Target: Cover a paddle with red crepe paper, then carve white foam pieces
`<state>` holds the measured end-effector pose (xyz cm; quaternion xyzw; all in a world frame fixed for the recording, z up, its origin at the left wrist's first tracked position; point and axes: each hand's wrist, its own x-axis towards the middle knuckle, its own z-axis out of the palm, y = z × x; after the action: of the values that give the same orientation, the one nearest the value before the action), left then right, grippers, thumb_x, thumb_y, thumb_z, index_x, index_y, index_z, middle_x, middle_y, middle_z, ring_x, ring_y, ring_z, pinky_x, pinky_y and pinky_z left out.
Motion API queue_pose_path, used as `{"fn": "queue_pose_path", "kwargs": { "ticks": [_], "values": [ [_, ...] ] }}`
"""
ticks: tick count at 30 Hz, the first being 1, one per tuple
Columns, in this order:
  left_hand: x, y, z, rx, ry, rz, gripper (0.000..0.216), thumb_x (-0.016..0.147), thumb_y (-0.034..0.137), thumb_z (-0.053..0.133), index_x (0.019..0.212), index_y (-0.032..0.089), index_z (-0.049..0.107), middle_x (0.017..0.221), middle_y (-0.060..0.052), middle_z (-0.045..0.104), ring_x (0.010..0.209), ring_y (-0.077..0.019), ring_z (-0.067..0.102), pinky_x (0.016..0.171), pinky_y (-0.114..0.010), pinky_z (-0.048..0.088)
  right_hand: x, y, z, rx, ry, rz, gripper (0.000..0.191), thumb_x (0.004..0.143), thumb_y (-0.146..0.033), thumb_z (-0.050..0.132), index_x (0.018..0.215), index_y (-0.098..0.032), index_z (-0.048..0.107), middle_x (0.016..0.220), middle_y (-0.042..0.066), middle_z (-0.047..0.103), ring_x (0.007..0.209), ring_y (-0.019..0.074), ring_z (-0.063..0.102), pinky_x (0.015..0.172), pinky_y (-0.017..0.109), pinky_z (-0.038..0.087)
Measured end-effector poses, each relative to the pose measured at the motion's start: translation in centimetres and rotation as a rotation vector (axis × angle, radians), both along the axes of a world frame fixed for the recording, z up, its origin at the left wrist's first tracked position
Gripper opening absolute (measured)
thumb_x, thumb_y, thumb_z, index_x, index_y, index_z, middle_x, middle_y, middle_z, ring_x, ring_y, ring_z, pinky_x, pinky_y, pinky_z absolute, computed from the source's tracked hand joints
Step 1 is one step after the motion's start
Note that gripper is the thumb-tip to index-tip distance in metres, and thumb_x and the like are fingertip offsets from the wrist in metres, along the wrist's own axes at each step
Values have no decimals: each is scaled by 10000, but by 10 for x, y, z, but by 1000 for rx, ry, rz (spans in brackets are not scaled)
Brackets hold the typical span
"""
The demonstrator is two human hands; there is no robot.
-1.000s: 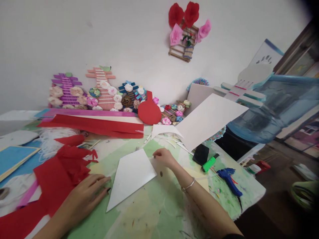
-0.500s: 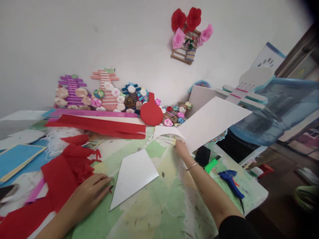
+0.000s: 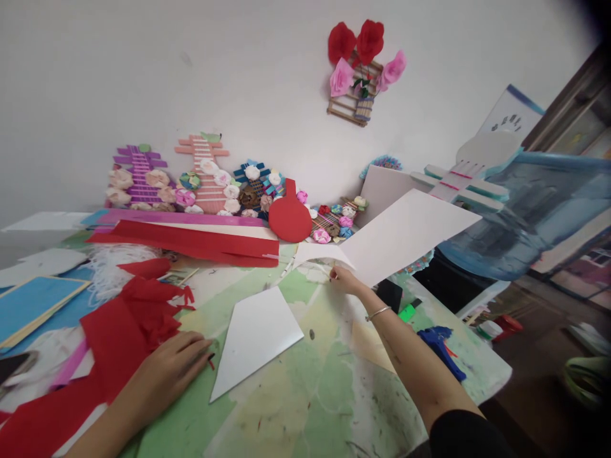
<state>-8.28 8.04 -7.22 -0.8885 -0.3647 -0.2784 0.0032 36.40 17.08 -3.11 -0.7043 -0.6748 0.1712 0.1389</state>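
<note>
My left hand (image 3: 179, 366) lies flat on the table, fingers stretched out, beside red sheet material (image 3: 112, 343). Just right of its fingertips is a white board piece (image 3: 260, 337) with angled, straight edges. My right hand (image 3: 344, 280) reaches to the far side of the table with its fingers drawn together. They are at a curved white offcut (image 3: 317, 254) and thin white strips close to it; what they pinch is too small to make out. A large white board (image 3: 405, 235) leans up behind that hand.
A blue glue gun (image 3: 442, 350) and a green-handled cutter (image 3: 409, 310) lie to the right. Behind stand a red gourd-shaped cutout (image 3: 289, 216) and flower-trimmed crafts (image 3: 205, 178) along the wall. White string (image 3: 112, 267) is heaped at left; a water bottle (image 3: 529, 203) stands right.
My right hand has shifted slightly left and its forearm now covers more of the cutter. The left hand and the angled white board piece stay where they were.
</note>
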Motion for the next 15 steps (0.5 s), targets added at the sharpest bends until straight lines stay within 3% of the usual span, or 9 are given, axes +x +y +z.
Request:
{"fn": "queue_pose_path", "kwargs": {
  "ticks": [5, 9, 12, 15],
  "values": [
    [0, 1, 0, 71, 11, -10, 327, 895, 408, 415, 899, 224, 685, 854, -28, 681, 777, -138, 639, 715, -209, 501, 8, 6, -4, 86, 247, -15, 308, 884, -325, 534, 1137, -148, 540, 1112, 74, 577, 931, 180, 589, 785, 380, 507],
    [0, 1, -1, 116, 21, -9, 334, 902, 400, 407, 919, 210, 681, 866, -32, 677, 781, -134, 639, 708, -202, 499, 7, 8, 4, 154, 401, 35, 192, 858, -197, 486, 1032, -153, 554, 1011, 51, 642, 849, 138, 615, 732, 283, 502],
    [-1, 1, -1, 123, 14, 3, 336, 894, 417, 418, 917, 212, 683, 877, -33, 680, 792, -141, 640, 719, -211, 498, 6, 10, 11, 180, 407, 46, 171, 805, -165, 525, 970, -149, 566, 919, 34, 667, 826, 139, 620, 725, 266, 496],
    [-1, 1, -1, 118, 8, -11, 348, 898, 417, 407, 909, 208, 686, 875, -34, 683, 799, -141, 640, 727, -210, 494, 6, 9, 15, 177, 316, 2, 191, 824, -245, 583, 979, -132, 588, 917, 39, 647, 813, 151, 611, 721, 302, 504]
  ]
}}
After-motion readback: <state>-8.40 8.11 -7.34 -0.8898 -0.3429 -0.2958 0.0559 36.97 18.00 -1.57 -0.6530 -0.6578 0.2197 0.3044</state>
